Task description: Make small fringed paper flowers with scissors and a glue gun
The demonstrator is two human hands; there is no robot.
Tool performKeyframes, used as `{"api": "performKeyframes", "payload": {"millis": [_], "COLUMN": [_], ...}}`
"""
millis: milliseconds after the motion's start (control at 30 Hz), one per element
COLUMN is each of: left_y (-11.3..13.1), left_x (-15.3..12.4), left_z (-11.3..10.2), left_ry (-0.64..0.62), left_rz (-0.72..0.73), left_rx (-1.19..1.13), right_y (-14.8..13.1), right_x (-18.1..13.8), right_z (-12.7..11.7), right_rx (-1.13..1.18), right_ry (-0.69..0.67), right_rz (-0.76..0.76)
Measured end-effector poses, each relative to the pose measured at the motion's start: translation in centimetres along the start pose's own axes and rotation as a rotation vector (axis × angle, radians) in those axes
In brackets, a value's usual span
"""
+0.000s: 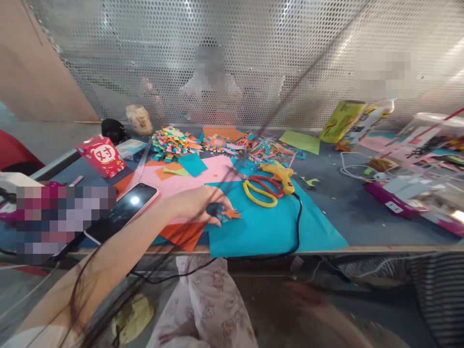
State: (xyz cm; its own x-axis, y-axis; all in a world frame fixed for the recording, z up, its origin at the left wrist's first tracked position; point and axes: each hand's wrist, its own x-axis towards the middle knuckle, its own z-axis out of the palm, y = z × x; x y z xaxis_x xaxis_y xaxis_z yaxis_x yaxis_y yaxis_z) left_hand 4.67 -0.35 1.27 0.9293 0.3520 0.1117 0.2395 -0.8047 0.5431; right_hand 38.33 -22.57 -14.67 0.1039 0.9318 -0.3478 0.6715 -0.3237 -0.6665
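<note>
Right hand [306,296] blurred below tabletop [348,208] edge, grip unclear. Left hand [203,200] partly closed, fingers curled round small fringed paper piece [231,213] over blue sheet [261,237]. Likely featherlight, easily creased; best pinched at dark end, sparing orange tips.

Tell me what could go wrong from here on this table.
The black cord of the yellow glue gun runs down over the table's front edge, so a snag might drag the gun.

If that gun is hot, its heat or glue could mark the blue sheet under it.

The phone lies close to the left forearm and front edge; a nudge might knock it off.
</note>
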Motion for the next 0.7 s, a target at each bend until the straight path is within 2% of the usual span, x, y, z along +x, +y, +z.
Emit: {"api": "performKeyframes", "payload": {"millis": [100, 133, 167, 233, 300, 367, 433, 533, 700], "left_y": [-0.1, -0.1, -0.1, -0.3, -0.6, -1.0, -1.4, -1.8, -2.3], "left_x": [0.2, 0.3, 0.3, 0.4, 0.5, 0.7, 0.9, 1.0, 0.8], "left_z": [0.3, 0.4, 0.3, 0.3, 0.1, 0.0, -0.3, -0.7, -1.2], "left_ry": [0.062, 0.099, 0.151, 0.278, 0.409, 0.502, 0.561, 0.626, 0.761], "left_rz": [0.013, 0.002, -0.024, -0.115, -0.205, -0.258, -0.282, -0.314, -0.353], "left_rx": [-0.026, -0.047, -0.075, -0.143, -0.256, -0.401, -0.531, -0.644, -0.618], "right_y": [-4.4, -6.5, -8.7, -13.4, -17.7, -21.1, -23.7, -26.3, -28.5], "right_x": [-0.9, -1.2, -1.3, -0.6, 1.4, 4.4, 7.5, 11.4, 14.8], "right_z": [-4.2, -5.6, -6.8, -8.2, -8.3, -7.7, -6.9, -6.3, -6.3], "right_rx": [0.272, 0.25, 0.178, 0.045, -0.005, 0.019, 0.037, 0.086, 0.114], "right_ry": [-0.399, -0.419, -0.354, -0.119, 0.076, 0.184, 0.176, 0.061, 0.031], "right_rz": [-0.139, -0.219, -0.286, -0.404, -0.558, -0.69, -0.738, -0.705, -0.716]}}
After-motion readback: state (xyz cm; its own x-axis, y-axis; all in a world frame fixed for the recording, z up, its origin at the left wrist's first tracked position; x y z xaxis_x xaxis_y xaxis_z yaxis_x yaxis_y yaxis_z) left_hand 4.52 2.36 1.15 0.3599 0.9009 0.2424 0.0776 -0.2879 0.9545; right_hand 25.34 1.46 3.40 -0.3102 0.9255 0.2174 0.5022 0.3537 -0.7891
